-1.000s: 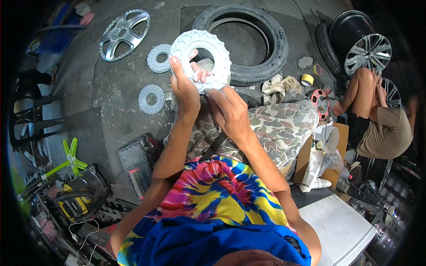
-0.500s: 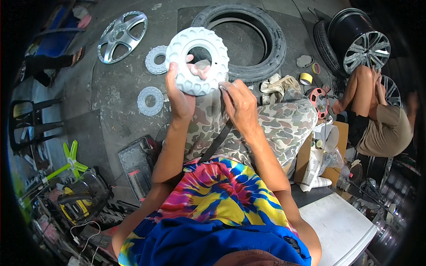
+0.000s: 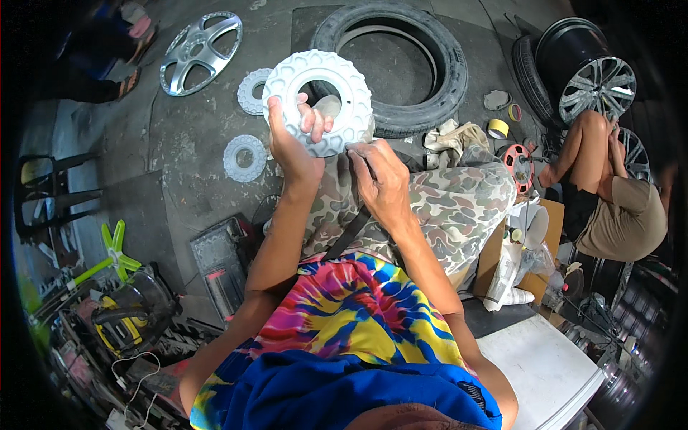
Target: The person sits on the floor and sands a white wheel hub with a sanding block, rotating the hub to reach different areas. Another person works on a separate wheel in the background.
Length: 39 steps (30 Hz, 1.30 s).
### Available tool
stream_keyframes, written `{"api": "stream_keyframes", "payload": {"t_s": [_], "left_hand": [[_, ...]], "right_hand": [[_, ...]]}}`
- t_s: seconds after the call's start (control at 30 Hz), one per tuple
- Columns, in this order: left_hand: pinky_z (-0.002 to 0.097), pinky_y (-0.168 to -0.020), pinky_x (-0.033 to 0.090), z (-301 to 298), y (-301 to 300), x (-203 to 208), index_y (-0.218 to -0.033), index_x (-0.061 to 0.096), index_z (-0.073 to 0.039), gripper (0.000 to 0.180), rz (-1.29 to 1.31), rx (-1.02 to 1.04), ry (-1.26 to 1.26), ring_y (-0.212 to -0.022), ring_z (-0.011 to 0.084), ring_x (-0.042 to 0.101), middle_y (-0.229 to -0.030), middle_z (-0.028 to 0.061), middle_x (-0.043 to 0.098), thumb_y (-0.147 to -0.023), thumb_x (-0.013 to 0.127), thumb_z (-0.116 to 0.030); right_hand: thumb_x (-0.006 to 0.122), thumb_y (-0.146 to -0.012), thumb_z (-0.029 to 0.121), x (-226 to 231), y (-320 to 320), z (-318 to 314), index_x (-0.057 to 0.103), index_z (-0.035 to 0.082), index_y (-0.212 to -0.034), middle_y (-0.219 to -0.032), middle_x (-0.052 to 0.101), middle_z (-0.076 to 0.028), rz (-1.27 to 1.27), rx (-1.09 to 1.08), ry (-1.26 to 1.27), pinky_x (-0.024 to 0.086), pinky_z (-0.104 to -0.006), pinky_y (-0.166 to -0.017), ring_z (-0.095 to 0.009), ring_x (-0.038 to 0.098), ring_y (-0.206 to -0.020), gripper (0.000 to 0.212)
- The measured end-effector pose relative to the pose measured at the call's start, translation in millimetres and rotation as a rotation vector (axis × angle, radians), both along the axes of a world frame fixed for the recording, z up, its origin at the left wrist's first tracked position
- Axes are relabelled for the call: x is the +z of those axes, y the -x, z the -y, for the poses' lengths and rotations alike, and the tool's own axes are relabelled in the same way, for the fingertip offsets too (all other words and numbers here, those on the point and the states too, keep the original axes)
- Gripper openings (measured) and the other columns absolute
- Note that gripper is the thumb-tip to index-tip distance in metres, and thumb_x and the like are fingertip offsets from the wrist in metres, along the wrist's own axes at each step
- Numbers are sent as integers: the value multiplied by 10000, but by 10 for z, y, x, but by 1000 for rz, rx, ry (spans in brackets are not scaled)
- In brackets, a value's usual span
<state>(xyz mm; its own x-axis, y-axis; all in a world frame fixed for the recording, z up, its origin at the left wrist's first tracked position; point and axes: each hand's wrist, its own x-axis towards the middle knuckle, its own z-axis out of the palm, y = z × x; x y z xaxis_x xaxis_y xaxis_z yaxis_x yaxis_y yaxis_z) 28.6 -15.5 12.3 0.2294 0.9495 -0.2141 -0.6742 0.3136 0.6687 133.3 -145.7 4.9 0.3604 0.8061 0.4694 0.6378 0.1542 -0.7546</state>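
Note:
Raised in front of me is a white ring-shaped disc (image 3: 352, 80) with a scalloped, toothed rim and a large round hole. My left hand (image 3: 297, 153) is closed on its lower left side, thumb on the near face and fingers showing through the hole. At the lower right rim, the fingers of my right hand (image 3: 382, 173) are bent in a pinch. Whatever they hold, if anything, is too small to make out. Two similar grey-white rings lie on the floor: one (image 3: 244, 158) left of my forearm, and another (image 3: 248, 94) farther off, partly behind the raised disc.
A black tire (image 3: 450, 72) lies beyond my hands, and a silver wheel cover (image 3: 169, 73) at the far left. On the right, another person (image 3: 623, 215) sits by a wheel rim (image 3: 598, 89). Yellow tape (image 3: 497, 129) and a cardboard box (image 3: 550, 233) are near my knee.
The disc has tilted slightly, and my left fingers show more through its hole. My right hand has shifted a little left along the lower rim. Someone's feet at the upper left have moved.

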Motion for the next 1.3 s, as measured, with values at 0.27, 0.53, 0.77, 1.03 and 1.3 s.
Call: {"api": "stream_keyframes", "payload": {"t_s": [0.27, 0.53, 0.77, 1.03, 1.3], "left_hand": [[387, -720, 454, 30, 20, 12, -1211, 575, -15, 521, 1, 23, 16, -576, 144, 390, -707, -11, 400, -1235, 376, -496], [402, -727, 455, 42, 0, 35, -1188, 580, -16, 504, 16, 11, 18, -583, 155, 408, -706, -8, 396, -1230, 390, -481], [399, -735, 464, 54, 4, 3, -1229, 566, -18, 518, 3, 13, 7, -591, 154, 411, -724, -5, 408, -1235, 383, -502], [400, -741, 483, 107, -42, 58, -1225, 559, -11, 526, -81, 34, -48, -606, 156, 420, -733, -1, 401, -1236, 371, -502], [398, -740, 487, 121, -6, 43, -1210, 561, -11, 528, -64, 52, -56, -611, 159, 433, -733, 2, 406, -1234, 372, -503]], "right_hand": [[760, -965, -83, 69, -41, 120, 790, -29, -1135, -989, 723, -179, -157, 173, 73, 578, -435, -763, -378, 719, -847, 181], [814, -939, -88, 94, -97, 20, 789, -17, -1133, -896, 678, -160, 98, 106, -8, 562, -417, -734, -327, 678, -780, 208], [806, -934, -99, 123, -126, 199, 774, -17, -1146, -891, 672, -161, 67, 52, -1, 557, -426, -715, -333, 677, -777, 229], [794, -916, -119, 56, 157, -31, 775, -17, -1158, -930, 689, -177, 12, 86, -54, 574, -455, -714, -377, 716, -799, 264], [785, -941, -105, 96, 136, 114, 778, -23, -1158, -985, 735, -188, -74, 138, -32, 597, -425, -750, -378, 746, -835, 232]]}}
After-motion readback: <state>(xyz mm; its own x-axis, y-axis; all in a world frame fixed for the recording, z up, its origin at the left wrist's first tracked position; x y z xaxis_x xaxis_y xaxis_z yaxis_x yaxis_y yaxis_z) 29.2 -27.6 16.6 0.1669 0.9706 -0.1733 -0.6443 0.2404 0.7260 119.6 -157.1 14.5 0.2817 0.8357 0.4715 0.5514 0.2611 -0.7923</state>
